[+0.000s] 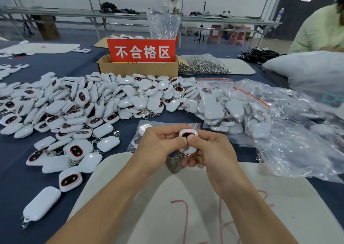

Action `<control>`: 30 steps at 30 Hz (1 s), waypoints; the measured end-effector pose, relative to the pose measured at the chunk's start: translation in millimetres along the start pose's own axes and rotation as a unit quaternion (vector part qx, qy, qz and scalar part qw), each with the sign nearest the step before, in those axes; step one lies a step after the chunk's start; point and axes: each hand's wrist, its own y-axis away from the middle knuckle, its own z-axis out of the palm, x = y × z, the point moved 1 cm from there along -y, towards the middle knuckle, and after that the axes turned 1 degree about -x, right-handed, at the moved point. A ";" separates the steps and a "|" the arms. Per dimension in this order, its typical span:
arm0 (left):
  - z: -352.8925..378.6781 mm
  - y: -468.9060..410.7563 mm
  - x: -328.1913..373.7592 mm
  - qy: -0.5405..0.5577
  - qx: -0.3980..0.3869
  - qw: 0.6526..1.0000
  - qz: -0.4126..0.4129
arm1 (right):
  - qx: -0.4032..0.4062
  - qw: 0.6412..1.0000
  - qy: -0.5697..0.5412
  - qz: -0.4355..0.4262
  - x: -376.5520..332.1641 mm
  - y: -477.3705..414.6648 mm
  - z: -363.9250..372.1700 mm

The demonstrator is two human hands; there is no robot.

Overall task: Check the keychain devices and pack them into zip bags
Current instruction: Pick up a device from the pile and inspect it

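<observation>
**Both hands close on one keychain device at the packing table**

A worker's left hand point(160, 143) and right hand point(210, 150) grip a single white keychain device point(188, 134) between them, fingers curled round its body and both thumbs meeting on its dark, red-ringed face. A small red glow shows near its top edge. It is held just above a flat zip bag point(147, 126) on the blue table cover point(18, 178), at the far edge of a cream board point(167, 197) marked with red scrawl.

A heap of keychain devices point(93, 102) spreads across the left and centre of the table. Filled zip bags point(219, 102) with red seals lie to the right, beside a large clear plastic sack point(297, 150). Behind stands a cardboard box point(137, 68) bearing a red sign point(142, 51) with white Chinese characters, and next to it a bag of metal clasps point(202, 65).

A seated worker in pale green point(320, 29) is cut off at the right edge; another person point(172, 2) sits at a far bench. The held device's clasp is mostly hidden by the fingers, and the contents of the zip bag under the hands are hard to make out.
</observation>
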 end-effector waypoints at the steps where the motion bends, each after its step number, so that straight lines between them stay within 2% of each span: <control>1: -0.7 -0.3 0.6 0.004 -0.004 1.000 -0.003 | -0.006 1.000 -0.001 -0.001 -0.2 0.6 0.1; 5: -2.3 -1.0 3.0 0.012 -0.013 1.000 -0.023 | -0.044 0.999 -0.019 0.007 -1.3 0.4 0.7; 11: 2.1 -1.0 0.7 0.002 0.033 0.999 -0.037 | -0.077 0.997 -0.012 0.004 -0.3 -1.7 -0.7; 14: 3.5 -1.3 0.1 -0.007 0.057 0.997 -0.051 | -0.074 0.997 0.018 0.004 2.6 -3.0 -1.2; 19: 3.4 0.5 -1.4 -0.008 0.043 0.998 -0.051 | -0.064 0.997 0.030 -0.001 6.0 -4.0 -2.2; 27: 2.7 -1.6 -1.0 -0.014 0.021 1.000 -0.014 | -0.048 0.998 0.026 -0.012 2.5 -2.5 -4.0; 30: 4.8 -0.9 -1.9 -0.046 0.055 0.997 0.036 | -0.064 0.997 0.030 -0.019 0.8 0.1 -0.9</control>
